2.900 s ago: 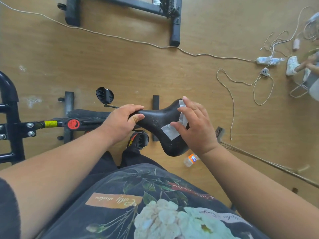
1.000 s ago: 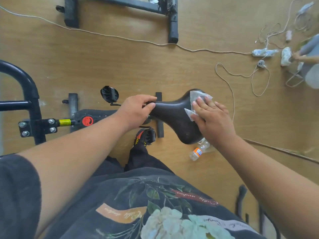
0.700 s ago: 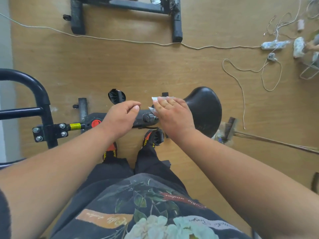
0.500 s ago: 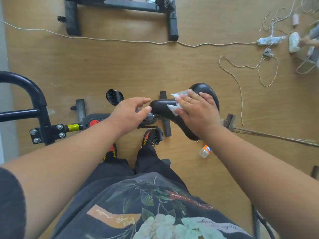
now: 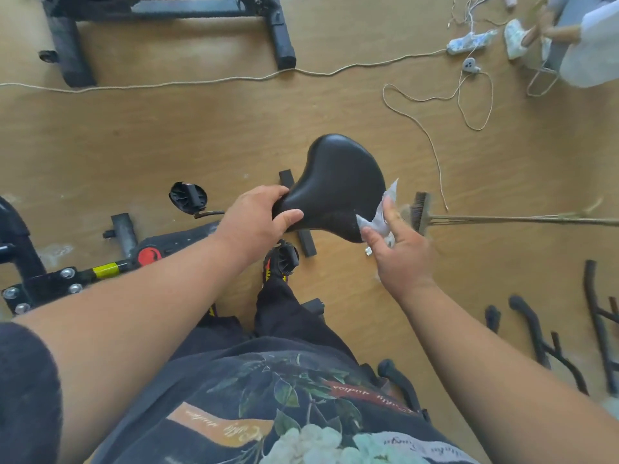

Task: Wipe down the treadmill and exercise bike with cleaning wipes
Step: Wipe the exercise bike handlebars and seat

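The exercise bike's black saddle [image 5: 338,185] fills the middle of the view, its narrow nose pointing left. My left hand [image 5: 256,222] grips that nose, thumb on top. My right hand [image 5: 398,252] is at the saddle's wide rear right edge and holds a white cleaning wipe [image 5: 380,217] against the rim with straight fingers. The bike's black frame [image 5: 100,272] with a red knob and yellow label runs off to the left below the saddle. Part of a black machine base [image 5: 174,15], maybe the treadmill, lies at the top.
A broom [image 5: 425,212] lies on the wooden floor just right of the saddle, its handle running right. A white cord [image 5: 201,80] crosses the floor; a power strip [image 5: 469,41] and another person's feet are top right. Black metal racks [image 5: 569,346] stand lower right.
My right hand has slid the wipe from the saddle's nose to its rear right edge. The left hand closed round the nose, and the saddle has swung its wide end away from me.
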